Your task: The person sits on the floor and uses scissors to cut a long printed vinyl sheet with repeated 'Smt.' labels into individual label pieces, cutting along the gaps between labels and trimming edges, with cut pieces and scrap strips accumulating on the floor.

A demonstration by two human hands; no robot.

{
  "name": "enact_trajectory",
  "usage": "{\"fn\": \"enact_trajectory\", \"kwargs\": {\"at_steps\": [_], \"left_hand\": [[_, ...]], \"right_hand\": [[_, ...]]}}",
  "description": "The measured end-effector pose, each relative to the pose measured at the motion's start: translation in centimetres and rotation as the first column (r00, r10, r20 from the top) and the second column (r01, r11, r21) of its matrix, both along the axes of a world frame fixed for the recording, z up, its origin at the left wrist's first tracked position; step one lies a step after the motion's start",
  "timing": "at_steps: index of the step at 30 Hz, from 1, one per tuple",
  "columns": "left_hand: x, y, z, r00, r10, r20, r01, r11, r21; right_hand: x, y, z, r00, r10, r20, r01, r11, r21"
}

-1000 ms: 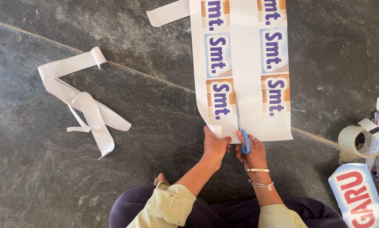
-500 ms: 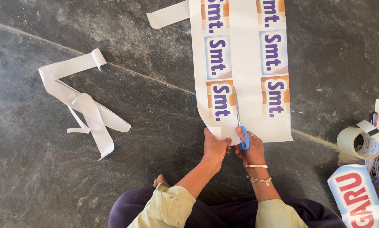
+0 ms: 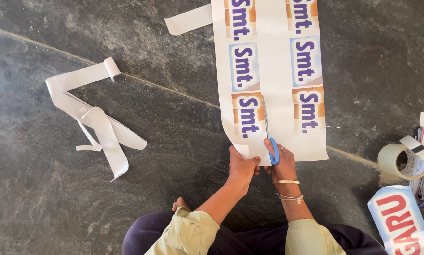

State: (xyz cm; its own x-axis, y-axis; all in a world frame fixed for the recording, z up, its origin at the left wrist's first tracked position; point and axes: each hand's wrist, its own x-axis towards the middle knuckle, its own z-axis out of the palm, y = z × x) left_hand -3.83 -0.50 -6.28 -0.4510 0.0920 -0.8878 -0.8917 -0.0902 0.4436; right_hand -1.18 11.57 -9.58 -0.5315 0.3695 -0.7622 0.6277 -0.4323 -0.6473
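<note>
The printed sheet [image 3: 273,80] lies flat on the dark floor [image 3: 56,208], centre to upper frame. The right hand [image 3: 282,165] grips blue-handled scissors [image 3: 269,134] cutting up between label columns; the left hand [image 3: 242,166] pinches the sheet's lower edge. Should that edge slip, the cut could likely wander into a label.

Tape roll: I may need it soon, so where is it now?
In the head view, the tape roll lies on the stone floor at the far right, right of the printed sheet and just above a red-lettered print.
</note>
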Motion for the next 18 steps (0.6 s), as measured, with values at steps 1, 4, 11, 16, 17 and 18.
{"fn": "enact_trajectory", "kwargs": {"at_steps": [1, 4, 11, 16, 17, 18], "left_hand": [[0.0, 0.0, 0.0, 1.0, 0.002, 0.002, -0.002, 1.0, 0.0], [-0.1, 0.1, 0.1, 1.0, -0.001, 0.008, 0.001, 1.0, -0.004], [0.3, 0.3, 0.7, 1.0, -0.013, 0.002, 0.013, 1.0, 0.006], [0.5, 0.3, 0.8, 1.0, -0.002, 0.031, 0.001, 1.0, 0.019], [0.5, 0.2, 0.8, 1.0, -0.001, 0.03, 0.0, 1.0, 0.021], [0.6, 0.3, 0.8, 0.999, 0.002, 0.033, -0.002, 1.0, 0.024]], "right_hand": [[0.0, 0.0, -0.1, 1.0, 0.005, -0.004, -0.005, 1.0, 0.004], [0.3, 0.2, -0.3, 1.0, 0.016, -0.01, -0.016, 1.0, 0.014], [-0.1, 0.5, -1.0, 1.0, 0.0, -0.015, 0.0, 0.999, 0.036], [-0.5, 0.9, -1.6, 0.996, -0.036, -0.082, 0.036, 0.999, -0.01], [-0.5, 0.9, -1.7, 0.995, -0.04, -0.089, 0.038, 0.999, -0.02], [-0.3, 1.1, -1.8, 0.995, -0.043, -0.094, 0.04, 0.999, -0.029]]}}
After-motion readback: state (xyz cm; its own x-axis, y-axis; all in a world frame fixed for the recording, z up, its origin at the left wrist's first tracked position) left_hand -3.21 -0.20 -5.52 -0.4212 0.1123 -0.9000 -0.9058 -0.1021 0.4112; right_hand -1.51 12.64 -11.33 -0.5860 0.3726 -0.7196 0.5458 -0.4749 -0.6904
